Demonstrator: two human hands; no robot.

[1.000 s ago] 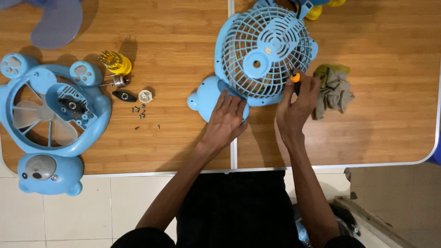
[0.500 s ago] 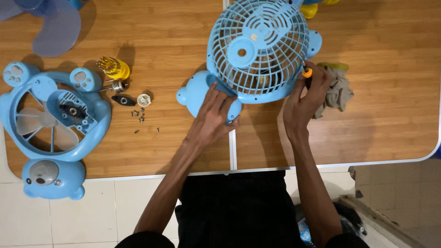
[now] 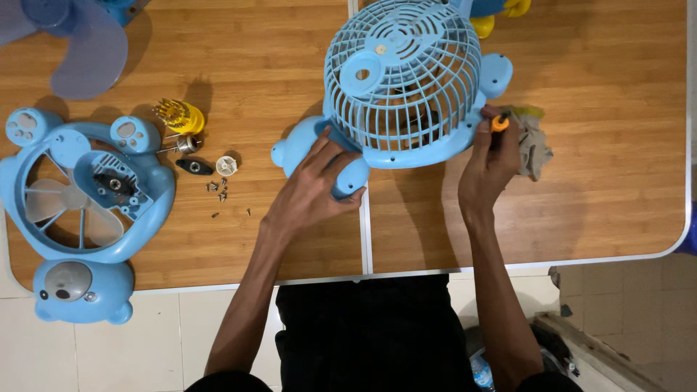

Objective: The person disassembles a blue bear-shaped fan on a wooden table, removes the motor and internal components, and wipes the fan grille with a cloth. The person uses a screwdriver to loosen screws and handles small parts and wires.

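Holding the blue fan (image 3: pixel 403 80) still, the left hand (image 3: pixel 312 192) lies flat on the fan's round foot, its fingers (image 3: pixel 330 156) spread wide and pressing down. The fan sits on the desk (image 3: pixel 602 196), tipped up on its side, with its cage toward the camera. The right hand (image 3: pixel 488 165) is at the fan's right rim. Its fingers (image 3: pixel 501 138) pinch a small screwdriver (image 3: pixel 499 123) with an orange top. The tool points up and a bit left, into the fan's rim, and the right hand is the nearer one to that spot. The tip is hidden behind the fingers, so I cannot tell if it sits in a screw. Just right of the fan lies a grey rag (image 3: pixel 536 145), partly behind the hand. Far left of the fan lies a second fan (image 3: pixel 80 210), open, with no cage. Between the two fans are tiny screws (image 3: pixel 218 190) and a yellow bit holder (image 3: pixel 178 116). The fan's top edge is cut off.
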